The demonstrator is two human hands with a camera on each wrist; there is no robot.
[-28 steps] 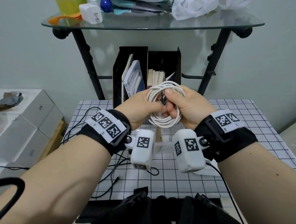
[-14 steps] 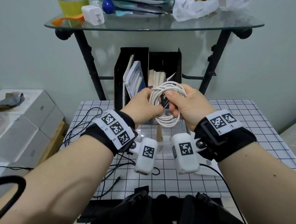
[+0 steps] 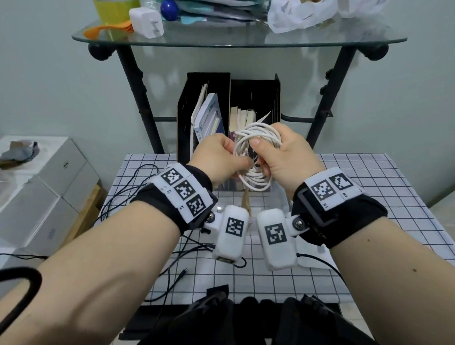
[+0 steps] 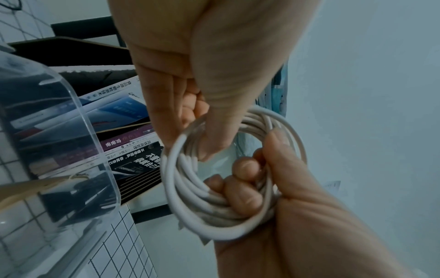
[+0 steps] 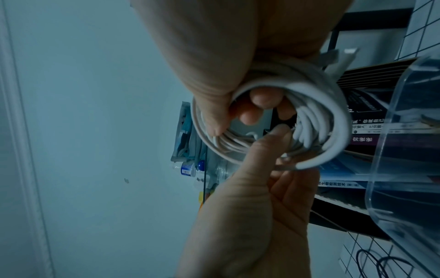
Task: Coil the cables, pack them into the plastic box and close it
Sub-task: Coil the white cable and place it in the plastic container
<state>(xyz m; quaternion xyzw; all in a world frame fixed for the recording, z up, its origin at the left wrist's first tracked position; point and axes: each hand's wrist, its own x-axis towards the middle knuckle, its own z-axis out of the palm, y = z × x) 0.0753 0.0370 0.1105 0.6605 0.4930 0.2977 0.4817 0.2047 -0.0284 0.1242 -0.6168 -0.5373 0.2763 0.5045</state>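
Note:
A white cable (image 3: pixel 256 178) is wound into a coil of several loops and held in the air between both hands. My left hand (image 3: pixel 236 163) pinches the coil's left side with thumb and fingers. My right hand (image 3: pixel 262 153) grips the right side, thumb on top. In the left wrist view the right hand's fingers (image 4: pixel 247 180) curl through the coil (image 4: pixel 188 197). The right wrist view shows the left thumb (image 5: pixel 273 143) pressing on the loops (image 5: pixel 328 112), with a loose cable end beside it. The clear plastic box (image 4: pixel 78 120) stands open just below the hands.
Thin black cables (image 3: pixel 130 190) lie loose on the left of the gridded table (image 3: pixel 357 190). A black file rack with books (image 3: pixel 230 113) stands behind the hands. A glass shelf (image 3: pixel 238 39) with clutter is above. White boxes (image 3: pixel 47 185) sit at the left.
Both hands, still holding the white coil, have lifted slightly and drawn closer together. The left hand has shifted its pinch on the loops.

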